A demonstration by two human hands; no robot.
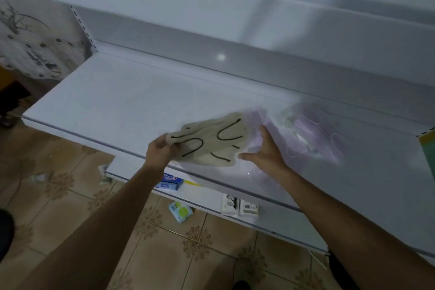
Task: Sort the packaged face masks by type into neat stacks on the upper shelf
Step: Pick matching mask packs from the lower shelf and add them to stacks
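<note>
Left hand is pinched shut on the left edge of a packet of beige face masks with black ear loops, held just above the front lip of the upper shelf. Right hand is spread flat, fingers splayed, palm down on clear packets of pale purple masks that lie on the right part of that shelf; thumb points left toward the beige packet, nothing gripped. Beige packet overlaps the near-left edge of the purple pile; motion blur, so I can't tell how many packets are in either group. Upper shelf is white, with its left and middle surface bare, back panel rising behind it. Lower shelf sticks out below and nearer: holds a blue toothpaste-style box at its left end, and two small white packs side by side further right. On the tiled floor, just in front of the lower shelf, lies a small blue-green packet. Far left, a patterned cloth hangs beside the shelf upright.
</note>
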